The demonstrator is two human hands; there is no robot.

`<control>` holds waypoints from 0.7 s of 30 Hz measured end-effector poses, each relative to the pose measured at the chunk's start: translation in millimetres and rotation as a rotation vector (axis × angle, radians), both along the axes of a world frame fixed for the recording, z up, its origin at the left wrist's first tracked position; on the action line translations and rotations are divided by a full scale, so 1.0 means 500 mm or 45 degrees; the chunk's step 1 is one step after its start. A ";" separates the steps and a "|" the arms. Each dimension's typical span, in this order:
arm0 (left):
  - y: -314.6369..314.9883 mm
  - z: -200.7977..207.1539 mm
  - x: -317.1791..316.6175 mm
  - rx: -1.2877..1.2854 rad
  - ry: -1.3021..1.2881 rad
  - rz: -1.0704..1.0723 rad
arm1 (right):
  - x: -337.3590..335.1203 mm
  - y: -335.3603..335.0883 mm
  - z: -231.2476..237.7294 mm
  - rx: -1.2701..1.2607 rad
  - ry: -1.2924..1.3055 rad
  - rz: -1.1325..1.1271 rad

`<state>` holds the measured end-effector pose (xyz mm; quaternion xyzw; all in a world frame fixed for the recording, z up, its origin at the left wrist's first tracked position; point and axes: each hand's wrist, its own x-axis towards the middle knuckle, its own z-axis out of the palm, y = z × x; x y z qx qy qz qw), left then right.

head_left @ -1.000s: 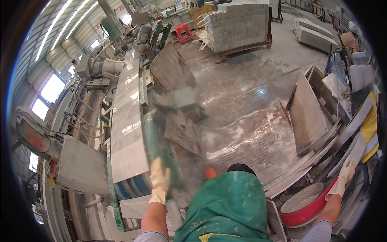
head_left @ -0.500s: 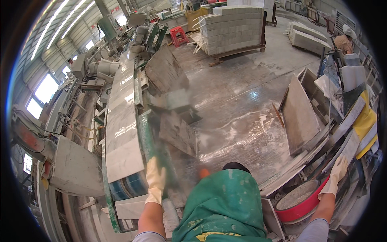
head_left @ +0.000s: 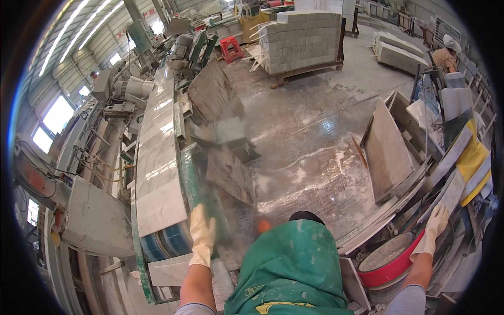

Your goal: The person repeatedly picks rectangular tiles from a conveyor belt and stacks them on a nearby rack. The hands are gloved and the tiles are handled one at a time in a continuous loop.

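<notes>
A cream rubber glove covers my left hand, which rests by the green side rail of a conveyor, fingers stretched out, nothing held. Beside it, pale polished stone slabs lie in a row on the belt; the blue belt roller shows at the near end. My right hand, gloved alike, reaches out to the right. Its fingers extend against the near end of a grey stone strip among leaning offcuts. Under that wrist stands a red-rimmed round tub with a grey surface inside. A green apron covers my front.
Broken slabs lean along the conveyor's right side. A large slab leans at right near a yellow sheet. The floor is wet. Farther off stand a pallet of stacked stone, a red stool and another person.
The view has shifted very slightly. My right hand has moved slightly left and down at the stone strip. My left hand stays by the rail, and the slabs look nearly unchanged.
</notes>
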<state>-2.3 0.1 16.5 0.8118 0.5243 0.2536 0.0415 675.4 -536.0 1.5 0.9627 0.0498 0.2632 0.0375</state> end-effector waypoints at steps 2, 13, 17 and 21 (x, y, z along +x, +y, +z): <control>-0.001 0.002 -0.001 -0.009 -0.008 0.001 | -0.004 0.001 0.001 0.021 0.016 0.014; -0.001 0.008 -0.002 -0.141 0.041 0.031 | -0.040 0.020 0.020 0.037 0.099 -0.031; -0.003 0.007 -0.002 -0.104 0.028 0.023 | -0.050 0.022 0.022 0.033 0.100 -0.022; -0.004 0.006 -0.003 -0.093 0.010 0.016 | -0.056 0.023 0.023 0.018 0.104 -0.031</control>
